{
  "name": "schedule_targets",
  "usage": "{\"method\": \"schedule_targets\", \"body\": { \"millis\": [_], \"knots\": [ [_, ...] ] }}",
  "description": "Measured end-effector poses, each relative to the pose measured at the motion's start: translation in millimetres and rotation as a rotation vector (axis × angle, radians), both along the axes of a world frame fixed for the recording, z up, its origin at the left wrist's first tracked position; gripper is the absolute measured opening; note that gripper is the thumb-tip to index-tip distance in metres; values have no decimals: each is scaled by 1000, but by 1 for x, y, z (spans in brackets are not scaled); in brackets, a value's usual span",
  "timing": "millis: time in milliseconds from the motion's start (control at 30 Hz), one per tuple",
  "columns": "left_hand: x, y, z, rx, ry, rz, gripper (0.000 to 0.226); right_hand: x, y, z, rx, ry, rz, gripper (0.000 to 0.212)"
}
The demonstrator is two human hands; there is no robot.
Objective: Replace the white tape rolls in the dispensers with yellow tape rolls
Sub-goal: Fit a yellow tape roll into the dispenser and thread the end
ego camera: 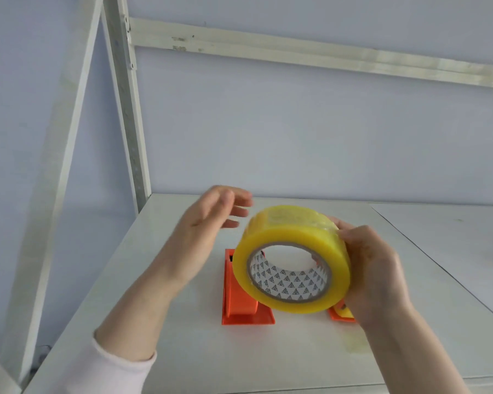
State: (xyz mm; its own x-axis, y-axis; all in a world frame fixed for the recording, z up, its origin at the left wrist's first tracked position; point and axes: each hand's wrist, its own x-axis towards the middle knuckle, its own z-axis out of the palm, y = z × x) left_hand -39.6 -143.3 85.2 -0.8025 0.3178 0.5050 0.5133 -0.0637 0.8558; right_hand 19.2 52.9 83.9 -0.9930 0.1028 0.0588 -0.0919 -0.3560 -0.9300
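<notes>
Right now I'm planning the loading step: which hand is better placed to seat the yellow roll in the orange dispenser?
Right. The right hand already grips the yellow tape roll just above the orange dispenser; the left hand is open and empty.

The right hand (pixel 379 268) comes in from the near right, forearm bare, and has its grip on the right side of the yellow tape roll (pixel 292 260), thumb on the near rim and fingers wrapped behind it, holding it up on edge. The left hand (pixel 208 231) reaches from the near left, palm turned right toward the roll, fingers spread and slightly blurred, just beside it and not touching. A pale sleeve (pixel 108 368) covers the left forearm's near end.
</notes>
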Motion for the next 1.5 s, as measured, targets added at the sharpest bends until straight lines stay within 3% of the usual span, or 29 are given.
{"method": "schedule_targets", "body": {
  "millis": [100,233,400,533,667,800,933,1000,1133,1267,1500],
  "knots": [
    [7,10,0,-160,-273,-268,53,-6,-4,10,55,-10,140,34],
    [20,15,5,-73,-394,-216,39,-15,1,11,158,9,186,32],
    [27,26,-4,182,-436,-49,45,3,-7,-3,305,196,-502,9],
    [38,48,-13,295,-367,52,40,17,-40,-26,472,268,-300,44],
    [48,59,-25,236,-264,53,39,9,-43,-31,472,322,-224,27],
    [40,37,-35,92,-61,306,34,6,-29,-34,292,261,-97,31],
    [23,16,-67,99,-131,569,36,-1,-23,-50,306,182,-171,50],
    [21,17,-85,57,-233,553,32,-3,-24,-59,316,145,-169,59],
    [26,27,-105,-73,-409,334,9,-4,-31,-73,311,111,-128,58],
    [27,36,-106,-81,-373,250,29,-7,-37,-80,329,88,-147,38],
    [28,52,-104,2,-373,358,34,-7,-42,-91,437,163,-224,41]
  ]
}}
